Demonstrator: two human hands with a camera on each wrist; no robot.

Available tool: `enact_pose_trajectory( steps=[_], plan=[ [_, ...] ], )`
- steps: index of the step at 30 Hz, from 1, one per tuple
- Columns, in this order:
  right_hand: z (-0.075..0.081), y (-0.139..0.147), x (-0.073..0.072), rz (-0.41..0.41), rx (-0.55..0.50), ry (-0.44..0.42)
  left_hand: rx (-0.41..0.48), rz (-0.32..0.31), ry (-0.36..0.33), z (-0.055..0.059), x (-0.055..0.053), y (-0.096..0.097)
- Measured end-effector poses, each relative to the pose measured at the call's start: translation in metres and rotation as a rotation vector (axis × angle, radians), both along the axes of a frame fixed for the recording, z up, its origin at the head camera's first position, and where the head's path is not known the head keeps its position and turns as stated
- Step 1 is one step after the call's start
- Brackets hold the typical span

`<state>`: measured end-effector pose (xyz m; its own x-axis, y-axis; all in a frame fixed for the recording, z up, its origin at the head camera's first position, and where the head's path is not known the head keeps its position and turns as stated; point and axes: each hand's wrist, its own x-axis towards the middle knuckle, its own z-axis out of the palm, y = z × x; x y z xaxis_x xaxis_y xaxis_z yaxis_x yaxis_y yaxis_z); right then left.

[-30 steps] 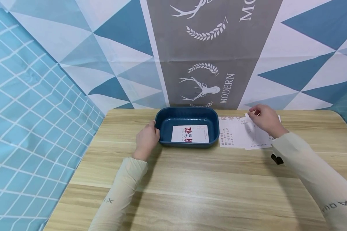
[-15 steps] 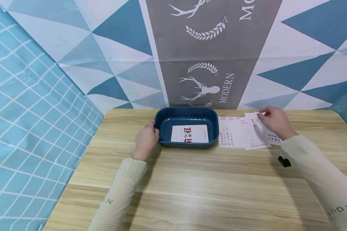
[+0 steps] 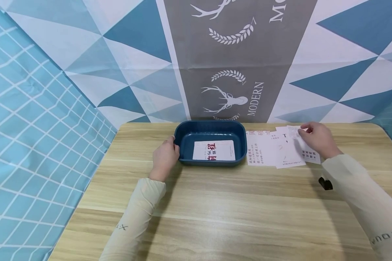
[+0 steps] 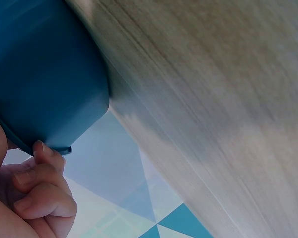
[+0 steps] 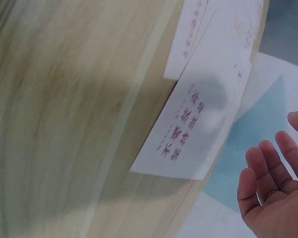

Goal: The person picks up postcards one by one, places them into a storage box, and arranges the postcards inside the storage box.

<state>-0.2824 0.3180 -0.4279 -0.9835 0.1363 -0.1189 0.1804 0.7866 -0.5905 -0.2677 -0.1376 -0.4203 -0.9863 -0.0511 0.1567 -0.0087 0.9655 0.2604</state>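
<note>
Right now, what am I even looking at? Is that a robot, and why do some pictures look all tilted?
No robot here: these are a person's two bare hands. The straight picture comes from a camera on the person's head, looking forward and down. The tilted ones come from a camera on each wrist, and a wrist can turn.

On the wooden table sits a blue tray, with a white card with red writing inside. To the right of the tray lies a row of printed cards, overlapping one another.

The left hand grips the tray's left end. The right hand is by the card farthest right; its wrist camera shows its fingers loosely bent, holding nothing.
</note>
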Motion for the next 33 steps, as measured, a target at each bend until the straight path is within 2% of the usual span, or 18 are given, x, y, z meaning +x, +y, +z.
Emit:
enact_pose_trajectory(
  steps=[8, 19, 28, 33],
  plan=[
    [-0.002, 0.008, 0.003, -0.038, 0.006, -0.038, 0.0, -0.004, -0.008, 0.0, -0.001, 0.0],
    [-0.006, 0.018, 0.012, -0.027, 0.046, -0.026, 0.004, -0.004, -0.008, 0.0, -0.001, -0.001],
    [-0.007, 0.025, 0.012, -0.093, 0.019, -0.152, 0.002, 0.0, -0.02, 0.0, -0.002, -0.001],
    [-0.006, 0.027, 0.015, -0.104, 0.026, -0.186, 0.0, 0.003, -0.016, 0.0, -0.002, -0.001]
  ],
)
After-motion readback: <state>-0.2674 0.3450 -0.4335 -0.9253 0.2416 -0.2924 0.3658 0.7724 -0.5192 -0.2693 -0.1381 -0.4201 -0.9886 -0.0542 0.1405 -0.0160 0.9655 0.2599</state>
